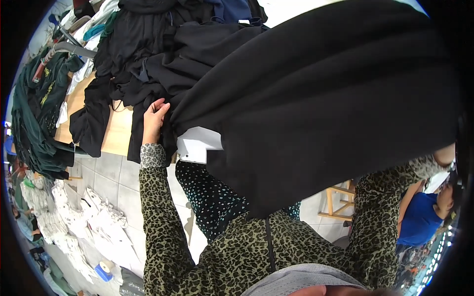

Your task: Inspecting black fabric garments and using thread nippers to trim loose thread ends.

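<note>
A wide sheet of black fabric (326, 103) spreads from the table toward the upper right and covers much of the picture. My left hand (155, 118) is at its left end, thumb and fingers closed on the black garment (140, 101) at the table's near edge. Far to the right, my right hand (445, 155) shows only in part at the lower edge of the raised fabric; its fingers are hidden. Beneath the fabric, a white surface (192, 148) shows through a gap next to my left wrist.
More black garments (143, 39) are heaped on the wooden table (118, 128). Dark green clothes (39, 113) hang at the left. White cloth bundles (98, 217) and a blue roll (103, 271) lie on the tiled floor. A wooden stool (338, 202) stands at right, near a person in blue (419, 219).
</note>
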The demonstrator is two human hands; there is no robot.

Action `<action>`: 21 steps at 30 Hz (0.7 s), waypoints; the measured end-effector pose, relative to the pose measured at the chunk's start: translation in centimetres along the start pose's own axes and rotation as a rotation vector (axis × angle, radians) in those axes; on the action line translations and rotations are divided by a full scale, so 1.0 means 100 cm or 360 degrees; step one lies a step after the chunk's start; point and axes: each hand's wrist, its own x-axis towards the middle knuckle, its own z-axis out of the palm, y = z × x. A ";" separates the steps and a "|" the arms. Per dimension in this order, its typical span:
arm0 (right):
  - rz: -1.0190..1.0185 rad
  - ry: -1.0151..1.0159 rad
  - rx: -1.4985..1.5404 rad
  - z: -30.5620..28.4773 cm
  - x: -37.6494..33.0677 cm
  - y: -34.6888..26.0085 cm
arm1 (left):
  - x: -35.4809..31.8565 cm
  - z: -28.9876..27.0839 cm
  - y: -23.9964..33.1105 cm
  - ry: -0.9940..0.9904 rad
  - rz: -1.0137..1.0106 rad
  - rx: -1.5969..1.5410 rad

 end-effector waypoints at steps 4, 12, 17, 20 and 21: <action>-0.0006 -0.0042 -0.0180 0.051 0.039 0.005 | 0.001 0.003 0.000 0.0007 0.0019 -0.0085; -0.0075 -0.0147 -0.0557 0.029 0.015 0.020 | 0.005 -0.010 -0.007 0.0093 0.0002 -0.0420; -0.0118 -0.0126 -0.0859 0.038 0.005 0.012 | 0.008 -0.004 -0.008 0.0094 0.0040 -0.0381; -0.0128 -0.0081 -0.1099 0.062 0.029 -0.008 | 0.004 0.021 -0.001 0.0216 0.0221 -0.0091; -0.0126 -0.0065 -0.1185 0.076 0.038 -0.013 | 0.004 0.034 0.001 0.0228 0.0324 -0.0091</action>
